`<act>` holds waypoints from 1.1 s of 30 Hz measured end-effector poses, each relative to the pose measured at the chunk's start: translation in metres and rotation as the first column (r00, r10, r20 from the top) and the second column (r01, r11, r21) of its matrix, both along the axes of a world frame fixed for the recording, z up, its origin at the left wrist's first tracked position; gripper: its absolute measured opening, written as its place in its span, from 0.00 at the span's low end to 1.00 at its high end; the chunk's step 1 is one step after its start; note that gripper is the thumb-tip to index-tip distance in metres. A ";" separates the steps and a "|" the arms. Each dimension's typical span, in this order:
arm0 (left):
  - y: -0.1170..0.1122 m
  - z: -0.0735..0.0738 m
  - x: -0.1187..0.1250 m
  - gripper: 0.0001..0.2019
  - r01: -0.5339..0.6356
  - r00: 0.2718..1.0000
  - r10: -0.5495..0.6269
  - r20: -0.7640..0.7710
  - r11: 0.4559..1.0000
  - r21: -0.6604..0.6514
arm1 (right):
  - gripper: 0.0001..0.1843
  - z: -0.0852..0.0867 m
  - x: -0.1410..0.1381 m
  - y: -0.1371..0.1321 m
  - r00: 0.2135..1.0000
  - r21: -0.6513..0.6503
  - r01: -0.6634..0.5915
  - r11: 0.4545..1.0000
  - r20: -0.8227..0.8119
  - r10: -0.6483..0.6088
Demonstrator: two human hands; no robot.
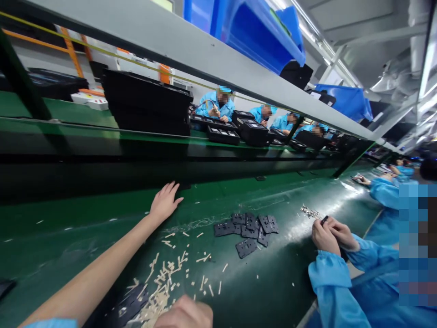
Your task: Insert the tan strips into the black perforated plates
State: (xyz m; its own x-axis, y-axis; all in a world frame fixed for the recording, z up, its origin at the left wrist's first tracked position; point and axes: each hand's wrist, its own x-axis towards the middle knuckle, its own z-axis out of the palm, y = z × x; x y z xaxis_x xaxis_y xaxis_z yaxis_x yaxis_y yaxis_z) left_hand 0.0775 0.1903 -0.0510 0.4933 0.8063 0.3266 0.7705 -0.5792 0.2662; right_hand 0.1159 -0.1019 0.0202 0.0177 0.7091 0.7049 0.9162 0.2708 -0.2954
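My left hand reaches across the green bench to its back edge, palm down and fingers spread. Close to its fingertips lies a small dark flat piece; whether they touch, I cannot tell. My right hand is at the bottom edge, blurred and partly cut off, its fingers curled; anything in it is hidden. Scattered pale strips lie just beside it. Left of it are dark plastic plates, partly covered by strips. A loose pile of similar black plates lies further right.
At right, a co-worker's hands hold a small black part near a heap of small pieces. A grey shelf beam carries blue bins. Beyond the dark divider stand black trays and people in blue.
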 end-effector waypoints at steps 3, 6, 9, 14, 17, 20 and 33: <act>0.007 0.000 0.022 0.26 0.036 0.999 -0.036 0.018 0.999 0.001 | 0.19 0.003 0.029 0.004 0.999 -0.038 0.045 0.998 0.003 -0.045; 0.016 -0.001 0.030 0.24 0.054 0.998 -0.054 0.023 0.998 -0.022 | 0.22 0.003 0.064 0.007 0.997 -0.065 0.075 0.995 -0.022 -0.077; 0.023 0.001 0.031 0.20 0.084 0.996 -0.083 0.026 0.996 -0.044 | 0.29 0.003 0.096 0.007 0.994 -0.080 0.079 0.994 -0.064 -0.084; 0.024 0.006 0.028 0.15 0.091 0.993 -0.087 0.075 0.994 -0.063 | 0.35 0.009 0.133 0.001 0.987 -0.086 0.059 0.995 -0.144 -0.071; 0.024 0.007 0.024 0.16 0.073 0.991 -0.059 0.121 0.991 -0.111 | 0.35 0.012 0.144 -0.001 0.981 -0.081 0.044 0.996 -0.185 -0.059; 0.028 0.010 0.023 0.18 0.064 0.989 -0.041 0.142 0.984 -0.165 | 0.34 0.011 0.145 -0.003 0.976 -0.074 0.028 0.997 -0.214 -0.043; -0.026 0.034 0.061 0.19 0.246 0.964 -0.198 0.178 0.917 -0.315 | 0.17 -0.002 0.008 -0.007 0.971 -0.017 -0.045 0.999 -0.236 0.040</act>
